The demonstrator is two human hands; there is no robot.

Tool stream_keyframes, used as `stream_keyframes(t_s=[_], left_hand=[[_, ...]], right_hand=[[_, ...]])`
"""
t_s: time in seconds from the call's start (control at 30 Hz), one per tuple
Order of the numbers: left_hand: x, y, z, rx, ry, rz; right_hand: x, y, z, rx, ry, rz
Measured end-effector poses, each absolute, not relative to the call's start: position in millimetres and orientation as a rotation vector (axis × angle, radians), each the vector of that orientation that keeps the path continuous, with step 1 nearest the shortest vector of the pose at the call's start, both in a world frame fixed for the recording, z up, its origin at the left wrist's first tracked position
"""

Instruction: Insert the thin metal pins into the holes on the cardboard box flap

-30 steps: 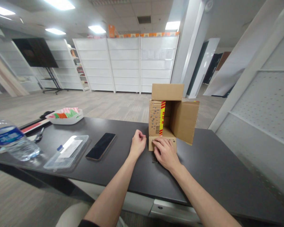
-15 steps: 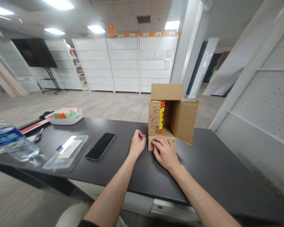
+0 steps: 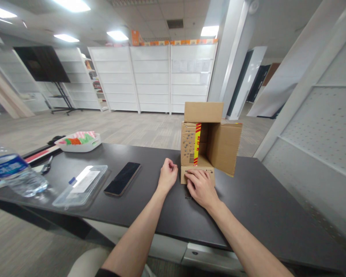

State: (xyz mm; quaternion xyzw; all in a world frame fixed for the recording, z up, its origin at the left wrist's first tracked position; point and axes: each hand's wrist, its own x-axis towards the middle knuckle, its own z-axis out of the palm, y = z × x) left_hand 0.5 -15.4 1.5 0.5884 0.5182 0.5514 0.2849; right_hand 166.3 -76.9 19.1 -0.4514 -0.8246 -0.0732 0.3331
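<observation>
Hardly anything changes: the right hand (image 3: 202,187) edges slightly nearer on the cardboard box's (image 3: 210,144) bottom flap, and the view shifts by a hair.

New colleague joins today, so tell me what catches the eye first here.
An open cardboard box lies on its side on the dark table, flaps spread toward the person. The right hand presses flat on its lower flap, with the left hand fisted beside it. Further left lies a black phone.

A brown cardboard box (image 3: 216,148) bears a red-and-yellow striped tape strip (image 3: 197,144); the table (image 3: 256,200) is dark grey; the phone (image 3: 122,178) black; the bottle's label (image 3: 6,165) blue.
</observation>
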Motion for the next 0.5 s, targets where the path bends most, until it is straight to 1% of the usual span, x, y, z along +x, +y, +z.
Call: stream_keyframes(t_s=[0.5], left_hand=[[0.3,-14.8,1.5,1.579,1.388,1.489]], right_hand=[[166.5,-77.4,17.8,-1.194,-2.142,-0.18]])
